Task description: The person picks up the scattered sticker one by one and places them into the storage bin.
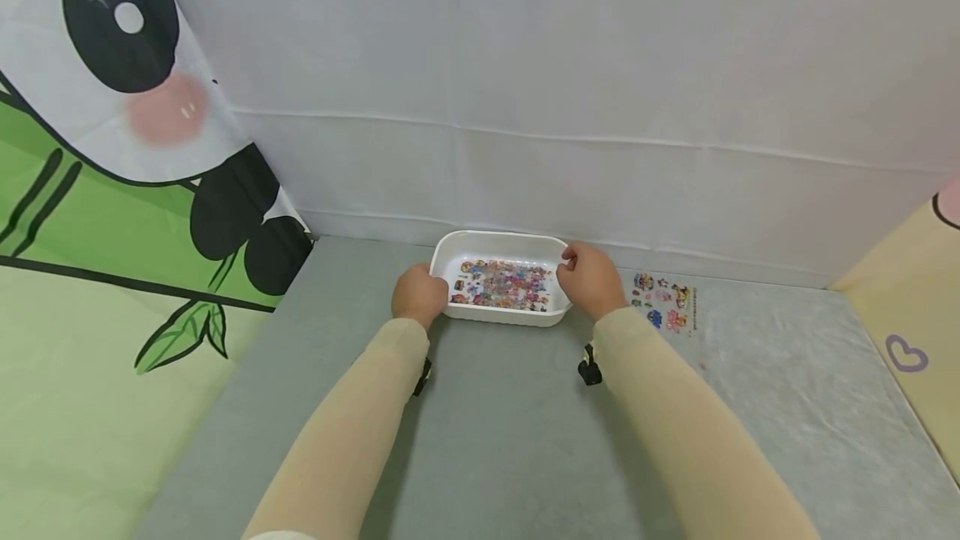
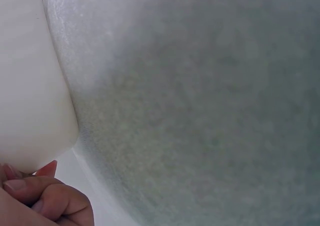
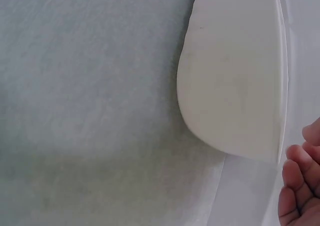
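A white plastic tray (image 1: 506, 317) stands on the grey cloth near the back wall. Inside it lie many small colourful stickers (image 1: 510, 283), too crowded to tell apart. At the tray's left end, my left hand (image 1: 420, 296) pinches the rim. The left wrist view has the curled left fingers (image 2: 62, 202) against the corner of the tray. My right hand (image 1: 592, 279) is beside the right end of the rim. Its fingers (image 3: 295, 175) are loosely bent in the right wrist view, with a small gap to the tray and nothing visible held.
Right of the right hand, a clear sheet of cartoon stickers (image 1: 675, 307) lies flat on the grey cloth (image 1: 510, 423). A white fabric wall (image 1: 562, 90) rises close behind the tray. Printed cloth panels border the left and right sides.
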The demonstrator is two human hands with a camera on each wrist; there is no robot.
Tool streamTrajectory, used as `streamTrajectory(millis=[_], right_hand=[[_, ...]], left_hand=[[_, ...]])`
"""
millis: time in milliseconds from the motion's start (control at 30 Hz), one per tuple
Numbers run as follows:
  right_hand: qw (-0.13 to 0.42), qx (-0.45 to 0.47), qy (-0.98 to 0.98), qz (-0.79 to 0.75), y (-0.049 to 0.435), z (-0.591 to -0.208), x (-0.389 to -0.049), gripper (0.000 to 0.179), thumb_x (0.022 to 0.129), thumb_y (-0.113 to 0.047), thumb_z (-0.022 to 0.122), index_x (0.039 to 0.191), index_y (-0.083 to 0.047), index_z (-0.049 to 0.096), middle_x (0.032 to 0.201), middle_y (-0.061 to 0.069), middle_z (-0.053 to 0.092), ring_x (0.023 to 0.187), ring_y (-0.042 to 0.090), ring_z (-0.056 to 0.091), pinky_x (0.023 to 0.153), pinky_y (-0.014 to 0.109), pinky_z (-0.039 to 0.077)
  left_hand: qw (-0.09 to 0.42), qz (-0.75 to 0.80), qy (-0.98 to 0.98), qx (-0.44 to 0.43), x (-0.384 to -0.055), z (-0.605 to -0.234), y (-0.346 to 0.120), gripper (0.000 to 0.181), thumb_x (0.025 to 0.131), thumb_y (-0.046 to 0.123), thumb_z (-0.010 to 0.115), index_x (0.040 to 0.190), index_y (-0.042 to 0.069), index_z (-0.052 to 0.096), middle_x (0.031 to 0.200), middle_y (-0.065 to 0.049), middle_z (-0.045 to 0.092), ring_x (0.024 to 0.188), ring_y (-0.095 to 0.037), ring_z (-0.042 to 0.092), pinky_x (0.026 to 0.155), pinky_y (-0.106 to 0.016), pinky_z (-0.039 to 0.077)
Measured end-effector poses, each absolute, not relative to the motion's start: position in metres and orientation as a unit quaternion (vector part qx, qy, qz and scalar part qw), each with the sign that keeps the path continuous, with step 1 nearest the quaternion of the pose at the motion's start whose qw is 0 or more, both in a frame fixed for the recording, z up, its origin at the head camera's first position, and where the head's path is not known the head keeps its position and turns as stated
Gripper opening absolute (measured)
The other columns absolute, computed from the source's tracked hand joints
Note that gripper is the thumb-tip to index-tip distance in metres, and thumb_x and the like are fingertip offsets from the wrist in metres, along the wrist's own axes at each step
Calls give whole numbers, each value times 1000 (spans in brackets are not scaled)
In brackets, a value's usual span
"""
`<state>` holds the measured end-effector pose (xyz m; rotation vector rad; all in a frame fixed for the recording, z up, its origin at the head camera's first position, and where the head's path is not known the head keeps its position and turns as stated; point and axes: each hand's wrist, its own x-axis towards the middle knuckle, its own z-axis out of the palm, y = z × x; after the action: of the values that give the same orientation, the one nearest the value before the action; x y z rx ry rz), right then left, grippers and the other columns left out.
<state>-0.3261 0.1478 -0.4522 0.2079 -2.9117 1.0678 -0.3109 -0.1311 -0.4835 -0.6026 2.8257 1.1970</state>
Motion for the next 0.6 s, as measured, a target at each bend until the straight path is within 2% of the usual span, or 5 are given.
streamTrajectory(millis=[267, 600], right_hand=[[9, 65, -924, 377, 160, -459, -315, 28, 98, -17, 59, 120, -1, 65, 101, 12, 64, 88, 28, 58, 78, 43, 49], [13, 91, -934, 346, 183, -457, -303, 26, 98, -15, 56, 117, -2, 67, 97, 10, 65, 85, 25, 57, 75, 40, 47]], left_hand=[[9, 384, 901, -201, -312, -483, -130, 41, 97, 14, 52, 134, 1, 64, 117, -15, 71, 103, -31, 63, 94, -50, 51], [7, 379, 905, -193, -312, -482, -131, 41, 96, 11, 50, 132, 3, 67, 117, -16, 72, 103, -33, 65, 88, -50, 53]])
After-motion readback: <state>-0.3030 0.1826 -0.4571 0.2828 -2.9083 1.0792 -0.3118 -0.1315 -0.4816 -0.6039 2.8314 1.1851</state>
